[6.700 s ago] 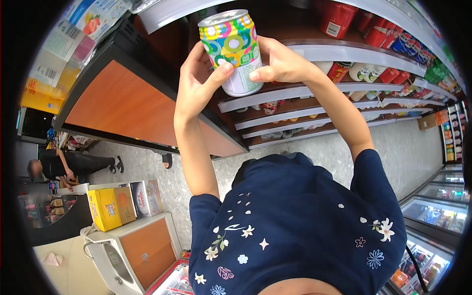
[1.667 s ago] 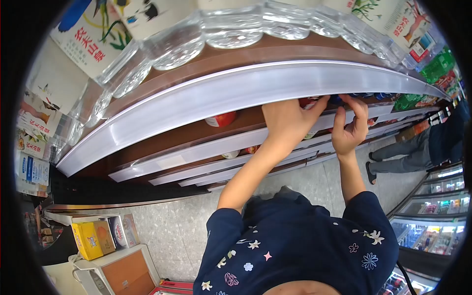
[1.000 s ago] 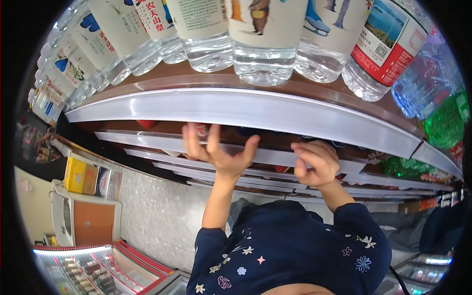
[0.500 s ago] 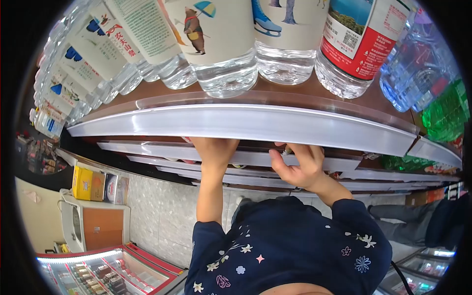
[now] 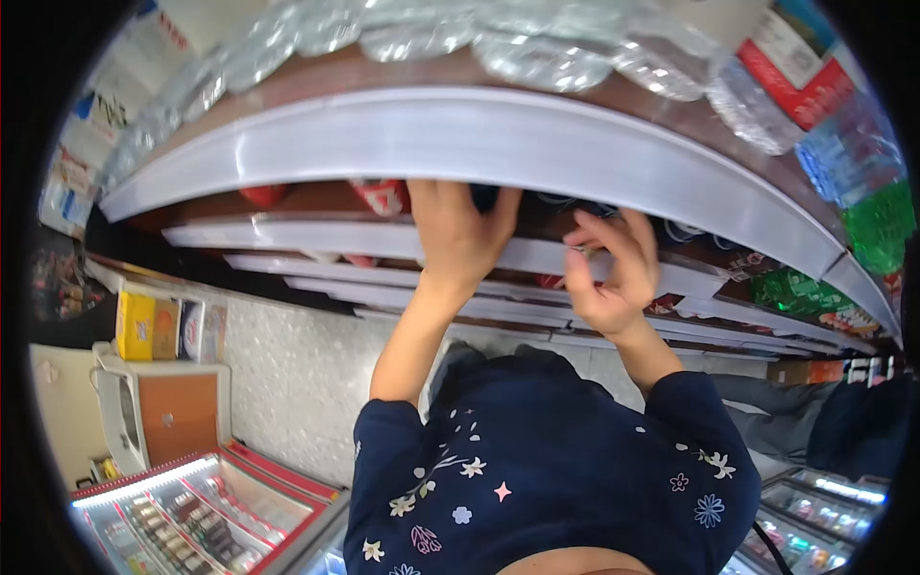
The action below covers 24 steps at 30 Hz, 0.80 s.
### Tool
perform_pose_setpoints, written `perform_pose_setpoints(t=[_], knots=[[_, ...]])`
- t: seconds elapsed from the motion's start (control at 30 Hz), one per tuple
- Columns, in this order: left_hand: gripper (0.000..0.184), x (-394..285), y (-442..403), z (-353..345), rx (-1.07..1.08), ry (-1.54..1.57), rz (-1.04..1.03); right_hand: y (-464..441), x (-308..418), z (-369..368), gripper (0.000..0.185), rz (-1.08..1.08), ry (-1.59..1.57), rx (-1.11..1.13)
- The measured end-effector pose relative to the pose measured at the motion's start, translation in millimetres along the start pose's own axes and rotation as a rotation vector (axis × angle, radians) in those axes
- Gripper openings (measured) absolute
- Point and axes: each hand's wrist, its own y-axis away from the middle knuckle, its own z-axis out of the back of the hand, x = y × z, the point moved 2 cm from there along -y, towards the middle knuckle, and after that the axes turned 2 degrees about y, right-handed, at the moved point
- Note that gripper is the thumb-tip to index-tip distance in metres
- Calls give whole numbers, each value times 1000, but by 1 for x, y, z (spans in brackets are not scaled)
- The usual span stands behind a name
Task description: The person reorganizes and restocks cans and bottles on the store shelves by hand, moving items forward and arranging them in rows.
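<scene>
My left hand [image 5: 460, 235] reaches up under the front edge of the upper shelf [image 5: 383, 134]. Its thumb and fingers stand apart around a dark thing [image 5: 485, 196]; the fingertips are hidden, so a grip cannot be confirmed. A red package with white marks [image 5: 381, 196] lies just left of that hand. My right hand [image 5: 618, 273] is in front of the shelves, its thumb and index finger curled together at a small, blurred item [image 5: 582, 249] that I cannot identify. Behind it, several round transparent shapes [image 5: 685, 230] show in the shadow under the edge.
Clear bottles [image 5: 422, 38] line the upper shelf, with blue [image 5: 848, 153] and green bottles [image 5: 880, 225] at right. Lower shelves [image 5: 326, 235] run below. A chiller [image 5: 211, 517], a wooden-doored cabinet [image 5: 180, 412] and another person's legs [image 5: 767, 412] are around me.
The view has tilted down, so the shelf edge sits higher and more under it shows. My left hand has shifted right and its thumb now shows. My right hand's fingers have curled in.
</scene>
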Motion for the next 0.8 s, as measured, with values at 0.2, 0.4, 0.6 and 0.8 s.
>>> perform_pose_setpoints(t=[0.2,0.4,0.6,0.8], knots=[[56,10,70,28,-166,-151,-247,36,6,-14,24,270,-152,225],[39,85,127,98,-81,-208,-275,65,33,-89,25,177,-65,691],[49,219,149,220,-111,-320,-39,93,73,-208,30,-67,-1,579],[59,311,123,336,-66,-331,174,79,127,-343,49,-34,293,256]])
